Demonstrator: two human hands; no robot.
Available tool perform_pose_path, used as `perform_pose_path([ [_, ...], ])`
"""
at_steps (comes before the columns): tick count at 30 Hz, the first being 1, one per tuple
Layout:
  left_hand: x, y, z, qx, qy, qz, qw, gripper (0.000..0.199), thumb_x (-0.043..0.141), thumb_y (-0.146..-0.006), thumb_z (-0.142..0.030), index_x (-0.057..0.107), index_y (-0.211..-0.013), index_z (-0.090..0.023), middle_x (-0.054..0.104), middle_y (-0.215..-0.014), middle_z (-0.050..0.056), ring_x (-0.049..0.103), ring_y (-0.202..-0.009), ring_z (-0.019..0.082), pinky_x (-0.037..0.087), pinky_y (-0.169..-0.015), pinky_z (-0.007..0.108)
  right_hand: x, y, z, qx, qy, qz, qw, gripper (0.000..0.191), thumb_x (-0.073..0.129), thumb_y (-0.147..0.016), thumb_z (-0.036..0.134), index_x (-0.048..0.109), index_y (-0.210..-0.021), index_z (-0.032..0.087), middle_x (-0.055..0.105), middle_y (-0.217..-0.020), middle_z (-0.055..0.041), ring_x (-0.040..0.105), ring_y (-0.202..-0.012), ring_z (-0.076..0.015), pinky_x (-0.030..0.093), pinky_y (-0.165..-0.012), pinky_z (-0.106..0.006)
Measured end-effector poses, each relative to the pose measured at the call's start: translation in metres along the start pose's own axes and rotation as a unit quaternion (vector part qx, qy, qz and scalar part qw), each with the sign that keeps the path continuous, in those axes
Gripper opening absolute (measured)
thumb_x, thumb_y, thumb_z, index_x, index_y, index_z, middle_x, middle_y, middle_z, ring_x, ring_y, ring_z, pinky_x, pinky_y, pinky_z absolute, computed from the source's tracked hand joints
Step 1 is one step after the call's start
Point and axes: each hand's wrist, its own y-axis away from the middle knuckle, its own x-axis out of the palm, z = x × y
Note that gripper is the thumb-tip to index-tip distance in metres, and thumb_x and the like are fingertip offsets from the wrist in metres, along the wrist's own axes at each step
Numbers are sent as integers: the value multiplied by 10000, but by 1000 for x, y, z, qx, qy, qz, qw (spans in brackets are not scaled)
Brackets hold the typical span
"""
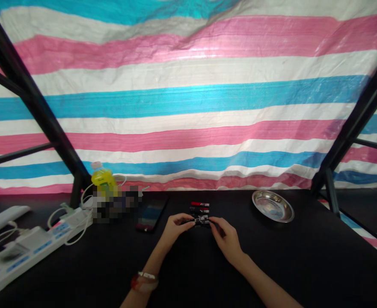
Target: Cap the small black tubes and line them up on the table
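Bracelets (146,275) nearest, our left hand (175,226) and right hand (227,238) pinch small cylinders (202,220), seemingly aligning them; the next move calls for steadiness.

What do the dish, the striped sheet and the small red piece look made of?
Dish: polished metal, perhaps stainless steel, given its mirror-like highlights. Sheet: probably woven plastic, with glossy creases. Red piece: possibly plastic or metal; too small to tell its finish.
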Motion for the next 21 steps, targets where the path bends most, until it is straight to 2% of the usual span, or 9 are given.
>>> perform_pose_path([
  [3, 0, 1, -1, -6, 1, 4, 1000, 342, 787, -488, -393, 712, -713, -148, 660, -627, 20, 538, -558, 126, 370, -501, 229, 0, 0, -1, -8, 3, 15, 1000, 228, 459, -882, 256, 642, -1009, 210, 633, -808, -38, 518, -511, -103, 446, -489, -223],
  [7, 1, 4, -6, -38, -6, 21, 999, 378, 780, -511, -412, 712, -757, -134, 556, -476, -27, 446, -444, 80, 279, -428, 207, -1, 0, -3, -22, 3, 20, 1000, 240, 457, -888, 245, 654, -1022, 216, 617, -854, -51, 534, -540, -101, 443, -484, -216],
  [10, 2, 5, -7, -56, -9, 32, 998, 420, 773, -516, -443, 700, -771, -117, 510, -430, -43, 390, -391, 59, 222, -395, 201, -2, -1, -2, -35, -14, 16, 999, 245, 457, -892, 234, 656, -1033, 218, 630, -885, -62, 603, -671, -132, 495, -581, -229],
  [12, 3, 6, -7, -59, -4, 46, 997, 427, 763, -531, -452, 691, -775, -109, 554, -472, -22, 394, -393, 55, 219, -387, 198, -2, -1, 0, -41, -35, 5, 999, 231, 478, -888, 238, 649, -1042, 218, 653, -902, -62, 622, -734, -149, 516, -645, -246],
  [15, 5, 8, -7, -69, 19, 86, 994, 418, 753, -560, -443, 678, -791, -103, 637, -593, 26, 419, -412, 52, 219, -377, 192, -2, 0, 3, -25, -46, -29, 998, 202, 543, -859, 269, 648, -1020, 207, 686, -866, -49, 611, -623, -134, 519, -576, -237],
  [18, 7, 11, -6, -82, 47, 126, 987, 402, 734, -602, -435, 663, -819, -105, 652, -625, 32, 437, -418, 54, 221, -368, 186, -3, 2, 4, -3, -42, -49, 998, 186, 563, -847, 285, 664, -977, 197, 705, -850, -48, 603, -553, -125, 516, -523, -229],
  [21, 10, 13, -7, -88, 69, 151, 982, 386, 709, -643, -449, 651, -823, -112, 648, -631, 24, 453, -431, 58, 240, -378, 184, -4, 1, 5, -31, -49, -31, 998, 240, 513, -875, 245, 652, -1065, 202, 703, -968, -69, 666, -780, -174, 553, -707, -276],
])
